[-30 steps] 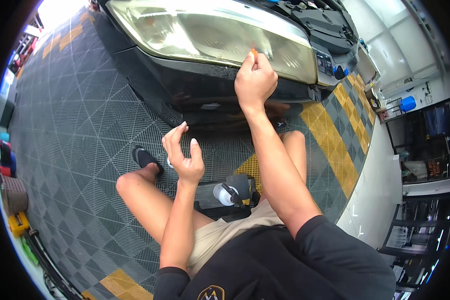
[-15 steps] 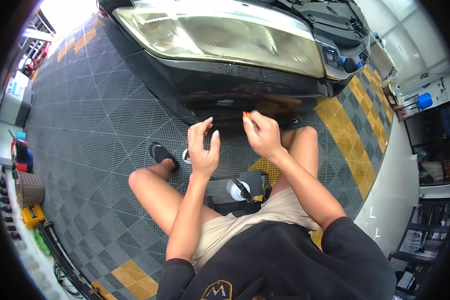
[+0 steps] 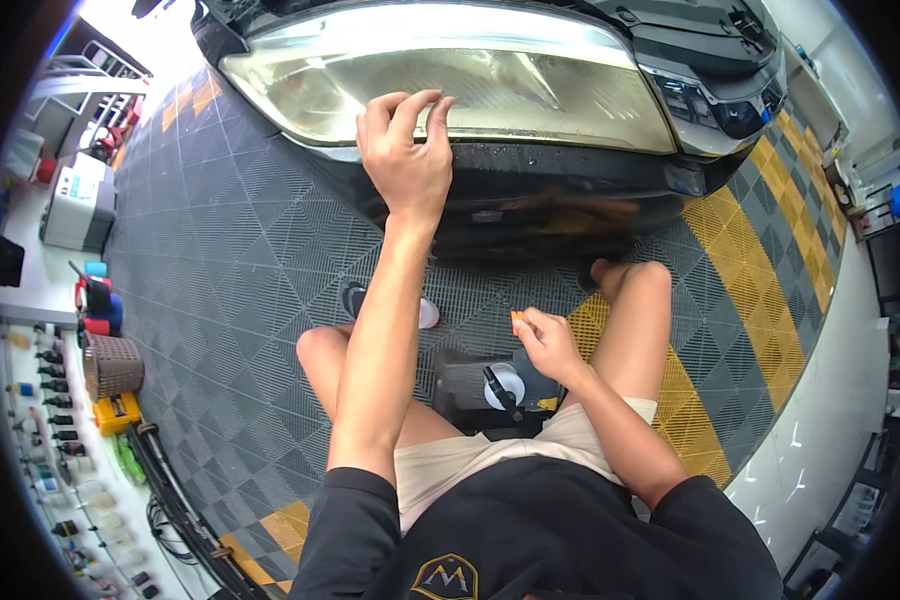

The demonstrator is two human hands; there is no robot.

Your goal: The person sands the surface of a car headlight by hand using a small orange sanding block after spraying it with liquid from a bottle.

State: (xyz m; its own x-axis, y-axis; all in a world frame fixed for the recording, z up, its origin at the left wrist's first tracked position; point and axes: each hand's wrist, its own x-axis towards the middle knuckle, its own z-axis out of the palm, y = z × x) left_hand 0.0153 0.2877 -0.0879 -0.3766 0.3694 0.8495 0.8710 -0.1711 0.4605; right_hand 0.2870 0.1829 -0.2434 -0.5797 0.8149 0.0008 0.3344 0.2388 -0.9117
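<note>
A yellowed, hazy car headlight (image 3: 570,100) fills the far middle, set in a dark car front with water drops on the bumper (image 3: 510,165). My left hand (image 3: 406,150) is raised in front of the headlight's lower left part. Its fingers are bent, with a gap between them and the thumb, and nothing shows between them; I cannot tell whether it touches the lens. Low over my lap, my right hand (image 3: 550,342) pinches a small orange piece (image 3: 517,321). Between my legs stands a white bottle with a black spray trigger (image 3: 503,388), near a dark grey box (image 3: 457,375).
A small white round object (image 3: 428,313) lies by my left foot. Along the left wall are a grey case (image 3: 78,205), a woven basket (image 3: 112,367), a hose (image 3: 185,505) and shelves of several small bottles. Grey and yellow tiles (image 3: 240,320) cover the floor.
My left hand has risen away from me to the headlight. The right hand has come down toward my lap with the orange piece. The view has shifted left.
</note>
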